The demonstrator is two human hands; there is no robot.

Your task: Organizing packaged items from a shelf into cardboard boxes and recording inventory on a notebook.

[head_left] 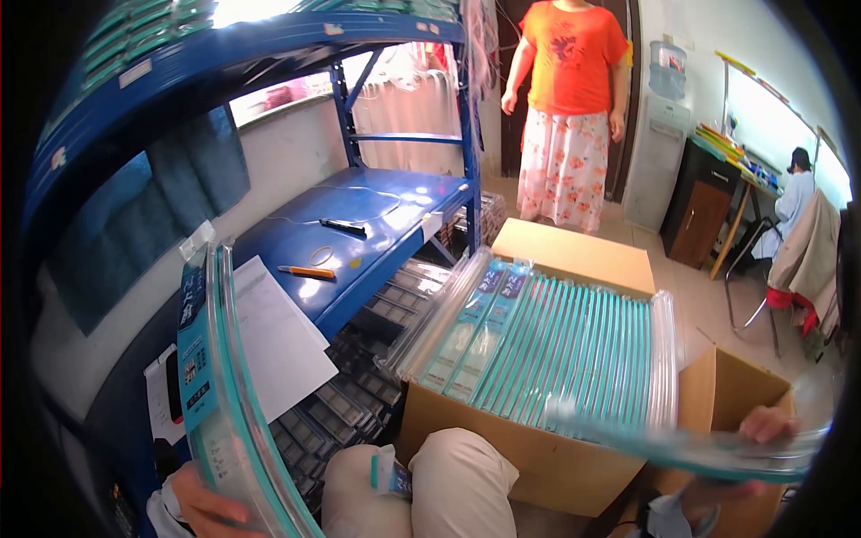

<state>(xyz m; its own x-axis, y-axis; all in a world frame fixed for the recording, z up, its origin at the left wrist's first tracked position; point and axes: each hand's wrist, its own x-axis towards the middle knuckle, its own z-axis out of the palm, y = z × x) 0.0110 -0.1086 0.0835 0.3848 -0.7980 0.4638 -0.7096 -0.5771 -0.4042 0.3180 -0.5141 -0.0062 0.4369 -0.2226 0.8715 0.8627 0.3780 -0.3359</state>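
My left hand (208, 504) is closed around the lower part of long, slim clear-and-teal plastic packages (218, 359), held nearly upright; a blue label faces out on one. On the right, my right hand (769, 425) grips another long clear-and-teal package (691, 451), tilted and smeared by motion. Its far end lies over the front right of an open cardboard box (529, 453). Inside that box stand several teal packages (574, 350) in a tight row, two with blue labels turned up at the left. A small clear packet with a teal edge (392, 473) rests on my lap.
A blue metal shelf (395, 202) at the left bears an orange pen (307, 272) and a black pen (343, 228). White paper sheets (269, 336) lie below it. Another open carton (731, 386) stands at the right. A person (574, 81) stands beyond the box; another sits far right.
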